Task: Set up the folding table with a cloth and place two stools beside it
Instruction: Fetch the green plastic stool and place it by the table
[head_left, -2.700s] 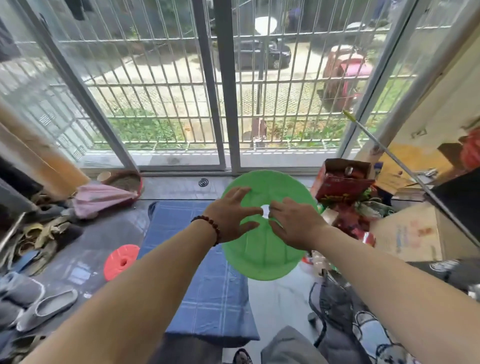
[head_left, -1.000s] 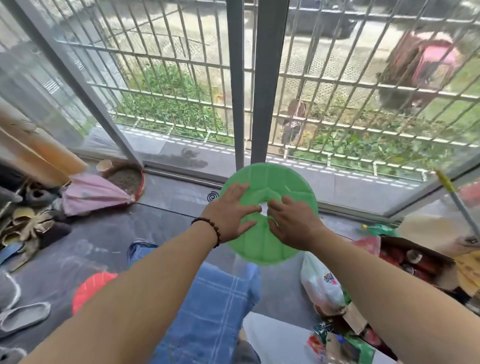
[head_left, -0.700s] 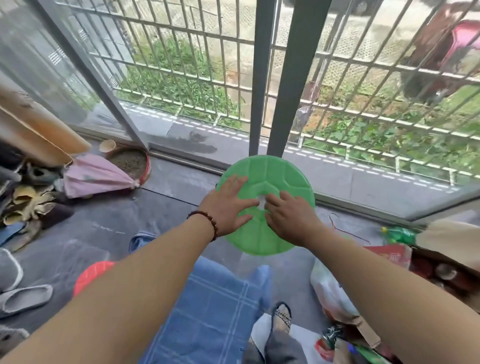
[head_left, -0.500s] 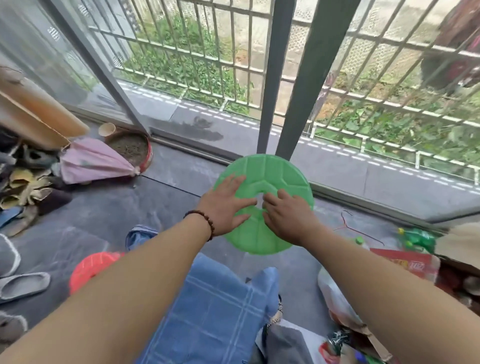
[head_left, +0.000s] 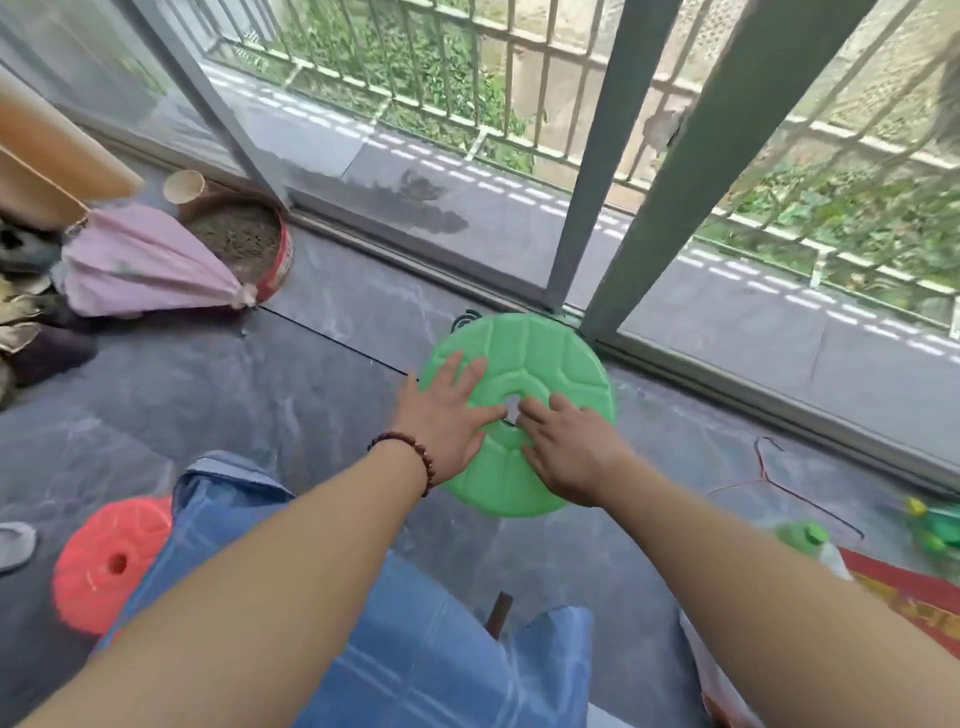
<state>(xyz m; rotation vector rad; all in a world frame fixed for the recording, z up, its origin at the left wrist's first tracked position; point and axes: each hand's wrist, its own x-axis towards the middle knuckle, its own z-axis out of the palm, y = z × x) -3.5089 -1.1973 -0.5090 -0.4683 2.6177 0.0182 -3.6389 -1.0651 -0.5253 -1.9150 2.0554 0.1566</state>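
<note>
Head view. Green stool (head_left: 540, 353): round seat with a centre hole, on the far side of the blue cloth (head_left: 415, 649), near the sliding-door track (head_left: 467, 291). Left hand (head_left: 447, 415): grip spread, flat on the seat's left half. Right hand (head_left: 566, 452): grip loosely spread, fingers lying by the hole. Red stool (head_left: 109, 561): left of the cloth, on the floor (head_left: 260, 395).

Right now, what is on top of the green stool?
Both hands rest on the green stool: the left hand flat with fingers spread, the right hand beside the centre hole. Whatever is beneath the seat is covered.
</note>
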